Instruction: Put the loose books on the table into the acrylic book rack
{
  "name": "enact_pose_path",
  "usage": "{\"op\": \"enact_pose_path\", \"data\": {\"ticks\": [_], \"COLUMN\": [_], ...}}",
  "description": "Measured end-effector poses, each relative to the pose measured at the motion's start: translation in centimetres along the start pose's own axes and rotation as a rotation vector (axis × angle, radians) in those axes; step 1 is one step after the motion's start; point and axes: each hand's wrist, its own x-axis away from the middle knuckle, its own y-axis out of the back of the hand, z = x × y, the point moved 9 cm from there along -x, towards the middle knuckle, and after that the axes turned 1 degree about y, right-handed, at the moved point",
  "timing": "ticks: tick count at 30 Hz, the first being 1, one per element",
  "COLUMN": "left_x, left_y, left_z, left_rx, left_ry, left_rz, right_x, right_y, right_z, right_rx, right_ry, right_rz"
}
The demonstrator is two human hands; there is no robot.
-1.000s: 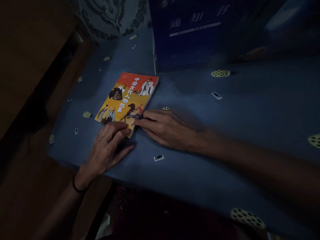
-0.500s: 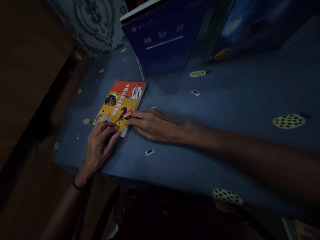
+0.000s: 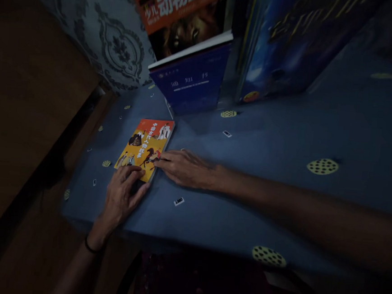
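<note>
A small orange and yellow book [image 3: 138,144] with white Chinese lettering and painted figures lies closed and flat on the blue cloth. My left hand [image 3: 120,197] rests at its near edge, the fingertips on the cover and the thumb spread off to the right; a dark band circles that wrist. From the right, my right hand [image 3: 187,169] reaches in with its fingers stretched out, the fingertips touching the book's right edge. Neither hand is wrapped around the book.
Behind the small book stands a dark blue book [image 3: 193,92], with an orange-topped animal book [image 3: 186,15] behind it. More upright blue books [image 3: 284,54] stand to the right. The tablecloth [image 3: 250,151] has a pineapple print. Patterned wall covering [image 3: 119,46] rises at the back left.
My view has tilted up, so the table scene sits lower and more of the standing books shows. Both hands remain at the small book in nearly the same places.
</note>
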Motion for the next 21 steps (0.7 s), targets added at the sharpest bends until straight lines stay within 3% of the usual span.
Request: {"op": "enact_pose_path", "data": {"ticks": [8, 11, 15, 17, 21], "left_x": [-1.4, -0.8, -1.1, -2.2, -5.0], "left_y": [-0.9, -0.3, 0.4, -0.1, -1.8], "left_z": [-0.4, 2.4, 6.5, 6.1, 2.1], "left_rx": [-0.238, -0.288, -0.377, -0.307, -0.132], "left_ry": [-0.016, 0.012, 0.16, 0.151, 0.006], "left_rz": [0.055, 0.139, 0.252, 0.25, 0.159], "right_x": [-0.1, 0.4, 1.2, 1.4, 1.1], "right_y": [1.6, 3.1, 4.4, 4.2, 3.6], "right_z": [-3.5, -6.1, -9.8, -10.8, -10.8], "right_rx": [0.08, 0.062, -0.047, -0.108, -0.167], "right_ry": [-0.306, -0.45, -0.671, -0.727, -0.679], "right_rz": [-0.001, -0.087, -0.195, -0.21, -0.206]}}
